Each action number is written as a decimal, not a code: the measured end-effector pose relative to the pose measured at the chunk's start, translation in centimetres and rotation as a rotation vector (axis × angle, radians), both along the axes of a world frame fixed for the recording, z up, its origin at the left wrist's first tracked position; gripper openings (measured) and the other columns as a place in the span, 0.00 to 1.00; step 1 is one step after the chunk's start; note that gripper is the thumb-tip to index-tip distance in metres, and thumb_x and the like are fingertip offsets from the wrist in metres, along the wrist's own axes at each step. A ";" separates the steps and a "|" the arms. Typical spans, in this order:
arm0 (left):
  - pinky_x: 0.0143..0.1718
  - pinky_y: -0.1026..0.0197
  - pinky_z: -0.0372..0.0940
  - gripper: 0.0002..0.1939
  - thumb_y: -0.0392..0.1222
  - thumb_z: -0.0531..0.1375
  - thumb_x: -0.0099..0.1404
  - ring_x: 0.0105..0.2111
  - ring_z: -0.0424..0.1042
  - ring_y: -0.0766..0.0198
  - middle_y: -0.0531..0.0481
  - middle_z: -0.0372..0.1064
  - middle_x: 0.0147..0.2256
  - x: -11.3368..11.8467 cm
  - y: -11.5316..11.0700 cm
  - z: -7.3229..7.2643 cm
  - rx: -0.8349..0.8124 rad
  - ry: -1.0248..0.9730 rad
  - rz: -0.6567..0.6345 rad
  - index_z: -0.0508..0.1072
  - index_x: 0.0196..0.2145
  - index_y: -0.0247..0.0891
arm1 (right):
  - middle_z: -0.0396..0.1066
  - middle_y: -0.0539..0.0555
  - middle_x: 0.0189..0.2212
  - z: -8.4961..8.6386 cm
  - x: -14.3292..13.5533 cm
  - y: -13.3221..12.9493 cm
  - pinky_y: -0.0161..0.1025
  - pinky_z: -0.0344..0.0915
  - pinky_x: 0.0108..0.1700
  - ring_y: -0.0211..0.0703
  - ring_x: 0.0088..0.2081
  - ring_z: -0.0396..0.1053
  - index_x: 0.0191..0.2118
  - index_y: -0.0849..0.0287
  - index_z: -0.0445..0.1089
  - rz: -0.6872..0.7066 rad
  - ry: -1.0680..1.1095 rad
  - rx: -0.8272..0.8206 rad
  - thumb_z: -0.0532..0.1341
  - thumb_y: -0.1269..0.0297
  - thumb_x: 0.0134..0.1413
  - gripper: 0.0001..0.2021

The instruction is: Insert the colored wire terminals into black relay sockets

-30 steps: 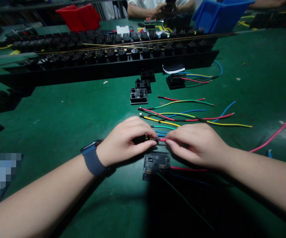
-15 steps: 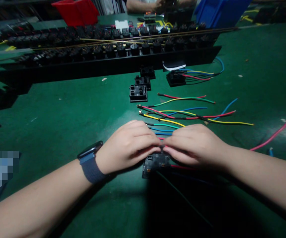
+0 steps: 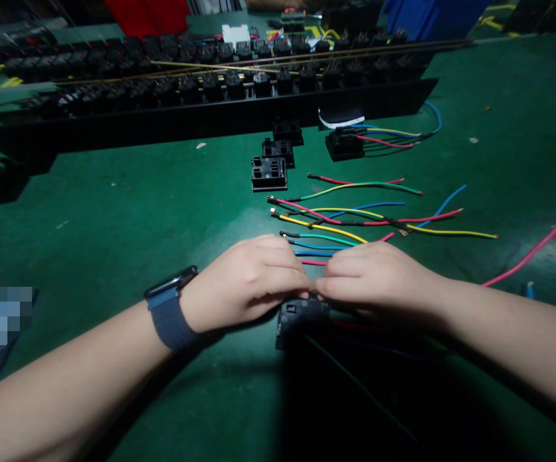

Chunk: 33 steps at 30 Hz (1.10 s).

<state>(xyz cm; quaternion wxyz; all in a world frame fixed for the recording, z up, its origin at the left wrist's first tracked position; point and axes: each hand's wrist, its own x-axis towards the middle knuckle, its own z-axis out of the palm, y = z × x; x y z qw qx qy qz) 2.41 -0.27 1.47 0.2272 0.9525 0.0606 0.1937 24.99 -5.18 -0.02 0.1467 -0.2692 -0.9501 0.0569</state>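
A black plastic socket housing (image 3: pixel 301 316) lies on the table in front of me, its lower part deep in shadow. My left hand (image 3: pixel 253 276), with a watch on the wrist, is closed with its fingertips on the housing's far edge. Against the same edge, my right hand (image 3: pixel 379 279) is closed, fingertips almost meeting the left ones. What the right fingers pinch is hidden. A red wire shows beneath the right hand, and a thin green wire (image 3: pixel 350 375) runs from the housing towards me. Just beyond the hands lie loose wires, among them a yellow wire (image 3: pixel 330 229) with a metal terminal.
Several black housings (image 3: pixel 269 174) stand in a row farther off. Another housing (image 3: pixel 344 145) with wires attached sits to their right. Across the back runs a long black rack (image 3: pixel 210 122) filled with sockets. Behind are a red bin (image 3: pixel 147 16) and a blue bin (image 3: pixel 434 18).
My right fingers have curled in and down at the housing's far edge, and both hands' fingertips press closer to it. The background has shifted slightly upward in view.
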 end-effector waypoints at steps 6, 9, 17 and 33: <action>0.38 0.60 0.65 0.09 0.42 0.59 0.66 0.34 0.70 0.63 0.46 0.75 0.32 0.0 0.1 -0.5 -0.021 -0.007 0.169 0.76 0.38 0.34 | 0.72 0.53 0.26 0.1 0.0 0.0 0.35 0.55 0.30 0.38 0.28 0.65 0.35 0.59 0.73 -0.086 0.079 -0.002 0.53 0.66 0.63 0.11; 0.38 0.60 0.65 0.10 0.44 0.59 0.65 0.34 0.70 0.63 0.47 0.75 0.32 0.1 0.2 -0.6 0.009 -0.003 0.190 0.76 0.37 0.34 | 0.72 0.52 0.25 0.3 -0.1 0.0 0.35 0.56 0.29 0.37 0.26 0.65 0.34 0.60 0.73 -0.096 0.103 0.002 0.54 0.65 0.63 0.12; 0.39 0.59 0.65 0.09 0.39 0.56 0.67 0.34 0.71 0.62 0.45 0.76 0.32 0.1 0.0 -0.4 0.082 0.017 0.141 0.76 0.38 0.34 | 0.73 0.51 0.25 0.6 -0.2 -0.3 0.35 0.57 0.29 0.37 0.26 0.67 0.34 0.60 0.73 -0.129 0.097 0.007 0.55 0.65 0.62 0.11; 0.35 0.60 0.65 0.10 0.38 0.56 0.67 0.32 0.71 0.63 0.46 0.76 0.30 0.1 -0.3 -0.3 0.164 0.000 0.204 0.77 0.40 0.34 | 0.74 0.49 0.23 0.8 -0.3 -0.1 0.33 0.60 0.27 0.35 0.24 0.70 0.30 0.58 0.73 -0.248 0.149 -0.076 0.56 0.67 0.58 0.09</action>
